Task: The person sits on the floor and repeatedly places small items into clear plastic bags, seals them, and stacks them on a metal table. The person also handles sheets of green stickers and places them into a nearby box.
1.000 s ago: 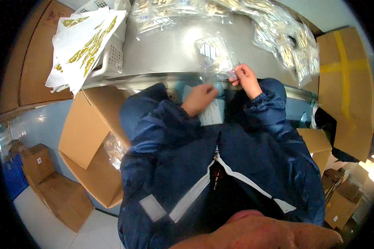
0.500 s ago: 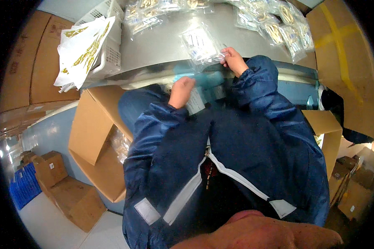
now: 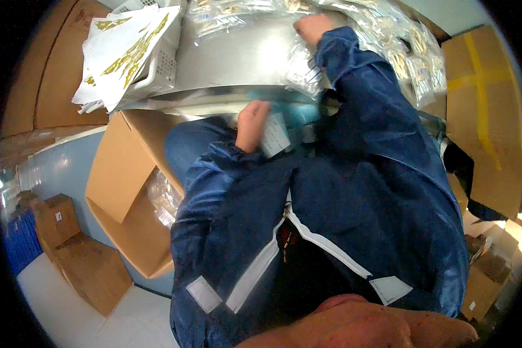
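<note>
Two hands in view, both in dark blue sleeves. Left hand [image 3: 250,123] low at the near edge of the grey surface [image 3: 238,58], fingers curled around one small white card [image 3: 274,134], which sits just below the surface edge against the person's chest. The card is flat, pale and rectangular with faint print. Right hand [image 3: 313,28] is reached far up across the surface, palm down, fingers bent on the clear bags [image 3: 388,40]; can't tell if it grips one. Bags: many, too overlapped to count, clear plastic with gold-coloured parts inside, spread along the far and right side. One white basket [image 3: 156,69] top left, a stack of white sheets with gold shapes [image 3: 122,52] on it. One open cardboard box [image 3: 127,191] below the surface on the left, two closed boxes [image 3: 75,249] on the floor.
</note>
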`<state>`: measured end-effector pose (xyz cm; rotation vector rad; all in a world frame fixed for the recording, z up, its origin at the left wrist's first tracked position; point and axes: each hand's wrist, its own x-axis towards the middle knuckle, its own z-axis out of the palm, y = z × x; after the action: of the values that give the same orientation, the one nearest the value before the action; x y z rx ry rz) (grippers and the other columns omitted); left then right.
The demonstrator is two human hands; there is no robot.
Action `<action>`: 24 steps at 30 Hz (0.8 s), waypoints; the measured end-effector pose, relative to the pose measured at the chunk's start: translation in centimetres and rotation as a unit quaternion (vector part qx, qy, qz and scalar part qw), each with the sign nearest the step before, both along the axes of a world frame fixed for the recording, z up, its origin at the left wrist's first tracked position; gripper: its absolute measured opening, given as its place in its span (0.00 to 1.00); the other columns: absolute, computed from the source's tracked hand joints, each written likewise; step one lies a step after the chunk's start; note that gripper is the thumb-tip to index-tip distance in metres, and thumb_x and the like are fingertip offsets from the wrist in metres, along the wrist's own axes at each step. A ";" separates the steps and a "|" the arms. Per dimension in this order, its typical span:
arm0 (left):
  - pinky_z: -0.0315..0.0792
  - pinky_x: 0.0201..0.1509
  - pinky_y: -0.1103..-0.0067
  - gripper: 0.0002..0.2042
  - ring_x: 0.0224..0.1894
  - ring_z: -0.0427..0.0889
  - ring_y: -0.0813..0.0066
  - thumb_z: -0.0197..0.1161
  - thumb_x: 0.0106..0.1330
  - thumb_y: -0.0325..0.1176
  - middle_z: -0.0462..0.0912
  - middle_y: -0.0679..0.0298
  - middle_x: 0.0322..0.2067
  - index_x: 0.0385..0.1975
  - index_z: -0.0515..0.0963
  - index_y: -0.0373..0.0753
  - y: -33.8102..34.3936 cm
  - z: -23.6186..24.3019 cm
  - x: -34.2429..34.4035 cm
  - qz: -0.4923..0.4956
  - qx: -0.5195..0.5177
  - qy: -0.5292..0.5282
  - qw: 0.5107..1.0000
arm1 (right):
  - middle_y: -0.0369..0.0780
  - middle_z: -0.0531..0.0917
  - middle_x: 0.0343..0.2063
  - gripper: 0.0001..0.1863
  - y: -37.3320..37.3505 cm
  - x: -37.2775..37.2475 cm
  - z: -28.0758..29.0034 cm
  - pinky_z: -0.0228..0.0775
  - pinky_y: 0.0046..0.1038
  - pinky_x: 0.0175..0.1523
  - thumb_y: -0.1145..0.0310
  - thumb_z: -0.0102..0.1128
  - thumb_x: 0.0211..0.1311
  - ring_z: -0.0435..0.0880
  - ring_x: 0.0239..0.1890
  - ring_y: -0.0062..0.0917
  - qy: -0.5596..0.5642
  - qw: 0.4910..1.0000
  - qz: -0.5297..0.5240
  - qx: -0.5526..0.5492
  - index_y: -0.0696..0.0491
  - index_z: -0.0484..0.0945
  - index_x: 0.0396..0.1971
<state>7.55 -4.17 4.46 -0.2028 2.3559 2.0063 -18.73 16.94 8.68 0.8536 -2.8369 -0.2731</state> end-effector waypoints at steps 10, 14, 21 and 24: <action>0.66 0.33 0.82 0.13 0.28 0.70 0.83 0.57 0.68 0.38 0.76 0.68 0.23 0.30 0.79 0.33 -0.5 -1.6 -1.4 0.024 -0.034 0.014 0.999 | 0.41 0.79 0.49 0.20 -6.7 3.1 -0.8 0.64 0.38 0.60 0.67 0.59 0.60 0.77 0.54 0.34 0.139 0.951 0.112 -0.254 0.44 0.76 0.54; 0.65 0.32 0.83 0.14 0.27 0.69 0.84 0.56 0.70 0.39 0.73 0.70 0.22 0.31 0.78 0.34 0.5 1.7 -1.9 0.091 0.020 0.025 0.995 | 0.48 0.76 0.52 0.34 -4.2 13.4 1.4 0.68 0.35 0.59 0.51 0.64 0.61 0.76 0.55 0.37 -0.356 0.805 0.033 -0.473 0.59 0.68 0.59; 0.66 0.37 0.83 0.10 0.30 0.72 0.82 0.55 0.70 0.34 0.77 0.70 0.27 0.34 0.78 0.33 1.6 4.6 -1.8 -0.044 0.089 0.009 0.995 | 0.35 0.79 0.39 0.23 1.0 21.0 3.9 0.68 0.21 0.51 0.74 0.62 0.61 0.76 0.44 0.18 -0.486 0.585 -0.092 -0.643 0.52 0.71 0.56; 0.68 0.40 0.84 0.08 0.33 0.75 0.83 0.58 0.69 0.32 0.80 0.70 0.30 0.37 0.79 0.34 0.6 4.1 -0.4 -0.153 0.108 -0.030 0.982 | 0.35 0.80 0.35 0.21 2.5 19.8 3.8 0.69 0.22 0.46 0.72 0.64 0.60 0.77 0.40 0.19 -0.476 0.582 -0.020 -0.659 0.54 0.72 0.53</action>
<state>7.18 -3.61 8.60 0.1002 1.9693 2.0473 1.04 19.47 12.52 0.4983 -2.4170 2.5930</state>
